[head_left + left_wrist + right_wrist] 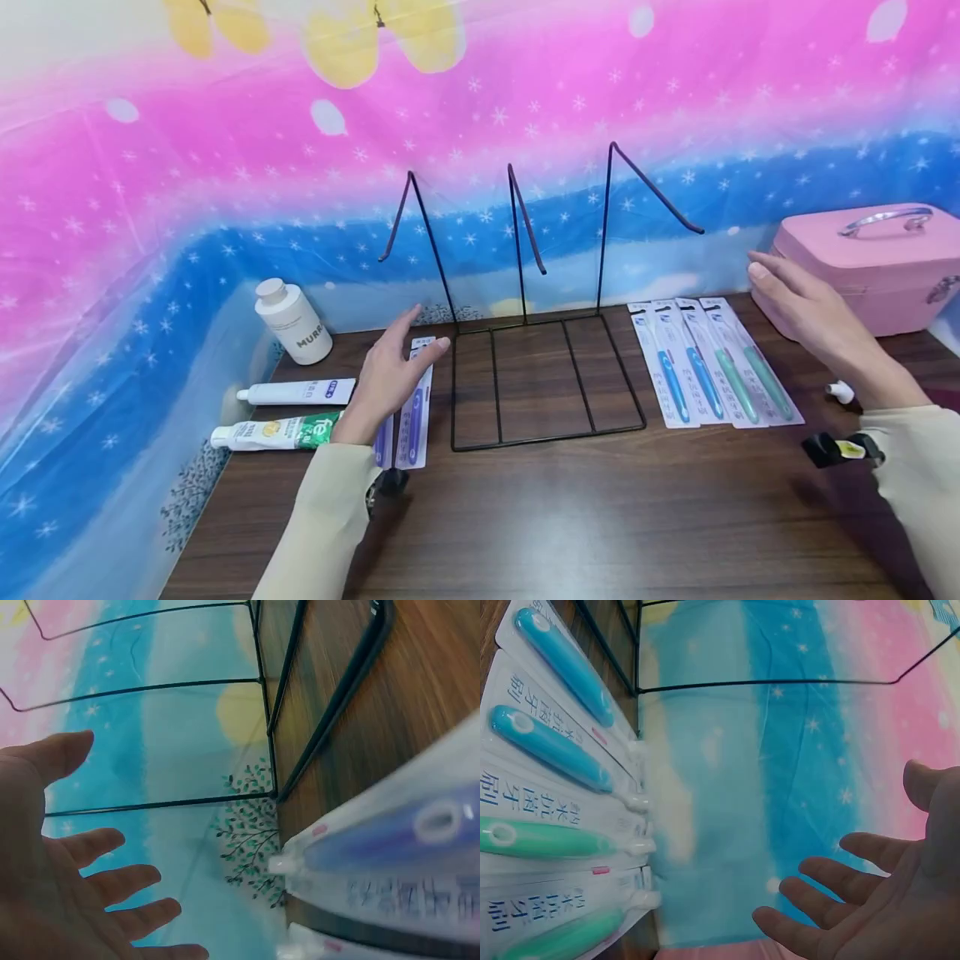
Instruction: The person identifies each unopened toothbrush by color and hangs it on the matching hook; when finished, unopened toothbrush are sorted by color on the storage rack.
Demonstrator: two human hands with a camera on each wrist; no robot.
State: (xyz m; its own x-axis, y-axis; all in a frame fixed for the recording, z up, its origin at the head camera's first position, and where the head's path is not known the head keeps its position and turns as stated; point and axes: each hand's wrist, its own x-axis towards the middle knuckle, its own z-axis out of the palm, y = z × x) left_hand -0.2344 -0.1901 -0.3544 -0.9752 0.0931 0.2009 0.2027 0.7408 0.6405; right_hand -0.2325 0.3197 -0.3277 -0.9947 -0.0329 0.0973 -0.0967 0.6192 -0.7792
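Observation:
A black wire rack (547, 437) stands in the middle of the wooden table, its three bent prongs rising at the back. My left hand (392, 379) hovers over purple toothbrushes in packs (413, 425), fingers spread and holding nothing. Part of those packs is hidden beneath it. On the right, my empty right hand (813, 312) is raised with fingers extended, in front of the pink case (877, 271). Between the rack and that hand lie packaged blue toothbrushes (672, 387) and green toothbrushes (735, 385), side by side. The right wrist view shows the hand's palm beside these packs.
At the left lie a white toothpaste tube (300, 392) and a green-and-white toothpaste tube (270, 433), with a white bottle (294, 323) behind them. A small white item (841, 392) sits near the right wrist. A patterned cloth (525, 108) hangs behind the table.

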